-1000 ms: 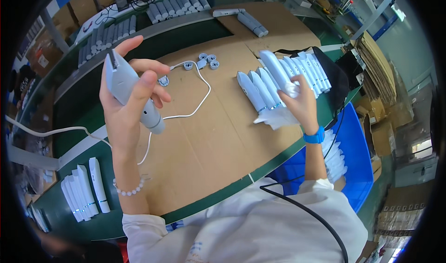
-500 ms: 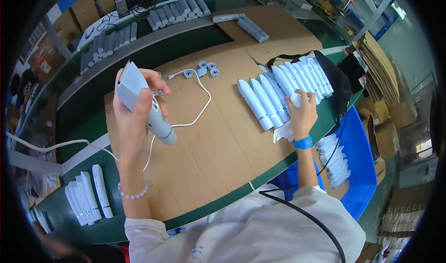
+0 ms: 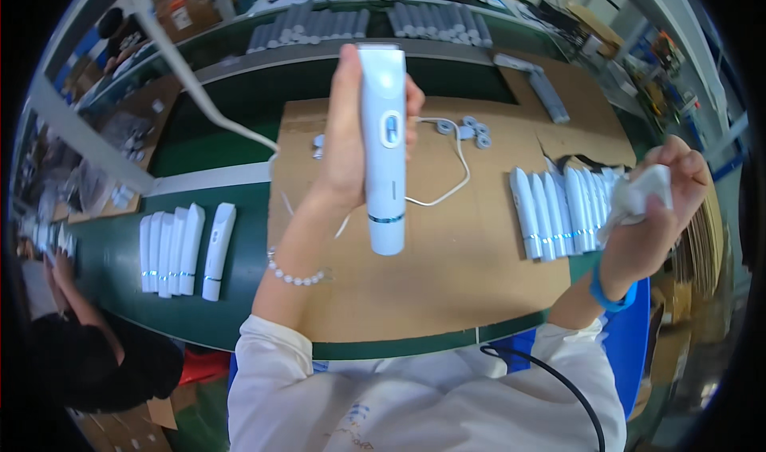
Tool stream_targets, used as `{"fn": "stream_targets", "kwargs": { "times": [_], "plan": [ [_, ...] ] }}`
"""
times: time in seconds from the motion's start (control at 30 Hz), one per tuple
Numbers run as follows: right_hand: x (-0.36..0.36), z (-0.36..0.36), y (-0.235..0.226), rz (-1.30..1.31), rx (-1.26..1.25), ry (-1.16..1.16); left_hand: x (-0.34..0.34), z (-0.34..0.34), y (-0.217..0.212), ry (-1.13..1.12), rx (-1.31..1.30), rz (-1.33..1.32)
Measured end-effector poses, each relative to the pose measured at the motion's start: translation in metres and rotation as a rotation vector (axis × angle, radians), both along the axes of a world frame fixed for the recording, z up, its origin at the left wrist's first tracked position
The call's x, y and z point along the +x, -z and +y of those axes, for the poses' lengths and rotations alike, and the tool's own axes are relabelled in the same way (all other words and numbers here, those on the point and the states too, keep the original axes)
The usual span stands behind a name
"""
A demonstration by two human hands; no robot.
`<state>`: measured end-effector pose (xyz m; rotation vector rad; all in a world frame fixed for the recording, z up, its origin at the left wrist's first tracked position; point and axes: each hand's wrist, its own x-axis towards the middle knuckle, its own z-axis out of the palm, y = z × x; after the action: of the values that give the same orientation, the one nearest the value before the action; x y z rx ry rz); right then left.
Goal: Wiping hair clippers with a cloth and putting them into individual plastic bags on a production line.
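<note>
My left hand is closed around a pale hair clipper. It stands upright, blade end up, with the switch side showing, above the brown cardboard sheet. At the right my right hand is raised, its fingers pinching a crumpled white cloth. Just left of that hand, a row of similar clippers lies side by side on the cardboard; my hand and the cloth hide its right end.
Several more clippers lie on the green table at the left. A white cable curves past small round parts. Grey cylinders fill the back shelf. A co-worker's arm shows at far left; a blue bin stands at right.
My right hand has lifted away from the clipper row, carrying the white cloth. The clipper in my left hand has turned from tilted to upright. The whole view has swung left.
</note>
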<state>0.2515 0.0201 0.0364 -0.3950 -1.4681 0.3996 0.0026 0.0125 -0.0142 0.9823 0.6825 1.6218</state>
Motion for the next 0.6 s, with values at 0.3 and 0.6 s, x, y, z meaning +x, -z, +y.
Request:
{"fn": "stream_targets", "kwargs": {
  "times": [0.3,0.6],
  "plan": [
    [-0.095,-0.009,-0.004,0.074,0.104,0.037,-0.018,-0.008,-0.006,0.345,0.115,-0.423],
    [-0.140,0.005,0.031,-0.337,0.408,0.026,-0.006,-0.018,-0.018,0.053,0.028,-0.008]
  ]
}}
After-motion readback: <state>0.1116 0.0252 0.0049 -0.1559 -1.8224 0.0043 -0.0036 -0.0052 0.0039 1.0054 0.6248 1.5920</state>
